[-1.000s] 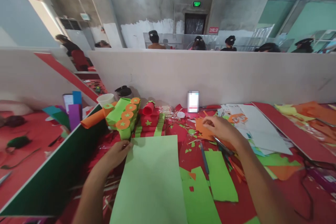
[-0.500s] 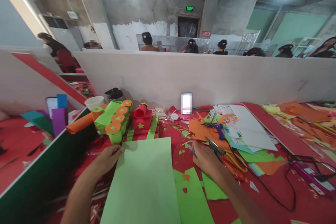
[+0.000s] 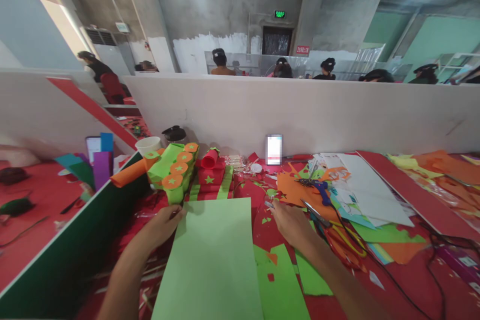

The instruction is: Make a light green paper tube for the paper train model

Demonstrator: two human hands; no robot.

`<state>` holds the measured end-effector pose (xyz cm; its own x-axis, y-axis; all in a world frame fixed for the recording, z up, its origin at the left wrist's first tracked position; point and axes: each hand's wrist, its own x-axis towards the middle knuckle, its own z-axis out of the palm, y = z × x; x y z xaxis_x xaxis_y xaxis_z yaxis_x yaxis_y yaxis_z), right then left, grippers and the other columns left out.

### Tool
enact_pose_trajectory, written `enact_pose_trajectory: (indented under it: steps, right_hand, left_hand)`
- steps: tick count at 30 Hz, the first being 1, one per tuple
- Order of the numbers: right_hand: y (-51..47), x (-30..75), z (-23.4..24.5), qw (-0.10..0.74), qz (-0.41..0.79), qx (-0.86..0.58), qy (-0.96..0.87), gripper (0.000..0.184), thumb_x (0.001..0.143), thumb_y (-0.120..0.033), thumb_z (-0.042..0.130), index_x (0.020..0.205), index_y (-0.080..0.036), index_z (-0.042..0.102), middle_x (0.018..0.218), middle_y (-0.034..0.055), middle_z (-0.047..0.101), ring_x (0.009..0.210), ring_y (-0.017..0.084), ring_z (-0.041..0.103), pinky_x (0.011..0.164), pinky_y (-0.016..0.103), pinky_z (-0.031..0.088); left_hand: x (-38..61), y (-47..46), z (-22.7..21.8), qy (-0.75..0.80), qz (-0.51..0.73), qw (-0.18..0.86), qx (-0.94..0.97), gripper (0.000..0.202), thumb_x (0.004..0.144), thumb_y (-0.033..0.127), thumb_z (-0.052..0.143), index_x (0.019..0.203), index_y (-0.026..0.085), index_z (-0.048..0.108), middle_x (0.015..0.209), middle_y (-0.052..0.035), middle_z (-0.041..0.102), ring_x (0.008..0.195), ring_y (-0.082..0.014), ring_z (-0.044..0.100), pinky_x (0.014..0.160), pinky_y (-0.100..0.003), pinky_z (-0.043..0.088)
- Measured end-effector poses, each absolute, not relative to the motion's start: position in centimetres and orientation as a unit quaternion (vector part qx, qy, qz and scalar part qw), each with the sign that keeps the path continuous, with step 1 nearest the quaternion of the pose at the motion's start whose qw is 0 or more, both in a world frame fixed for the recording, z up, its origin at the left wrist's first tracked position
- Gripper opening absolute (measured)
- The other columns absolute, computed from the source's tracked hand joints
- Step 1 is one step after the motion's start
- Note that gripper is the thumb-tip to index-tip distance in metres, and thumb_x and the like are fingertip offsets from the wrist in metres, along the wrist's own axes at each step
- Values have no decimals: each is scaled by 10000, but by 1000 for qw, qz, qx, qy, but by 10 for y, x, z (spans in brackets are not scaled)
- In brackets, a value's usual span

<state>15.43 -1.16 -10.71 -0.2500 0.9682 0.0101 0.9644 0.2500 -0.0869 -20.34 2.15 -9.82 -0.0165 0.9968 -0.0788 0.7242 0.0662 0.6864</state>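
A large pale green sheet [image 3: 210, 260] lies in front of me. At its upper left corner, my left hand [image 3: 165, 225] is closed with the thumb and fingers on the edge. To the right of the sheet, my right hand [image 3: 292, 222] is closed around a slim, pale, pen-like thing [image 3: 269, 204], mostly hidden by the fingers. Bright green offcuts [image 3: 279, 280] lie beneath the right forearm and partly under the sheet. Scissors with yellow handles [image 3: 347, 235] rest just right of that hand, with a blue glue gun [image 3: 320, 190] behind them.
Green pieces with orange star discs [image 3: 176, 167] stand at the back left beside red star-marked pieces [image 3: 210, 177]. A phone [image 3: 274, 150] leans on the white partition [image 3: 300, 110]. White sheets [image 3: 371, 190], a black cable [image 3: 397, 295] and a purple power strip [image 3: 459, 262] lie right.
The view has shifted, so most things sit further right in the picture. My right hand has moved slightly left towards the pale green sheet. My left hand stays at its corner.
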Motion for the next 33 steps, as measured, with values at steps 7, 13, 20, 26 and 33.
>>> enact_pose_trajectory:
  steps: [7,13,20,26,33]
  right_hand:
    - [-5,156,-111,33,31,-610,-791,337,990,-407,414,1257,-248,544,906,117,744,851,292,711,673,309,455]
    - [-10,166,-99,40,99,-621,-776,505,913,-328,552,1372,-147,444,939,164,734,892,315,693,712,324,456]
    - [1,146,-62,261,317,-481,-774,304,969,-225,377,1149,-249,621,898,43,722,780,180,684,687,271,497]
    - [19,108,-59,400,534,-324,-671,290,943,-295,449,1191,-228,584,1106,95,711,991,203,676,788,323,545]
    - [36,83,-88,490,441,-368,-656,261,907,-411,553,990,-195,675,764,52,726,701,192,693,560,271,517]
  left_hand:
    - [-201,20,-93,677,239,281,637,343,630,561,458,554,227,477,555,1,510,568,-190,496,552,-295,381]
    - [-205,22,-100,667,250,278,644,362,648,575,457,559,225,478,561,-3,512,565,-192,501,550,-301,381]
    - [-206,20,-102,660,249,289,647,389,665,601,445,572,224,458,565,12,463,556,-175,455,539,-294,349]
    - [-204,19,-101,669,242,294,638,375,670,589,425,581,226,457,563,21,435,545,-163,426,528,-287,336]
    - [-208,19,-104,663,233,293,649,372,716,570,419,621,215,478,602,12,474,582,-172,456,552,-284,359]
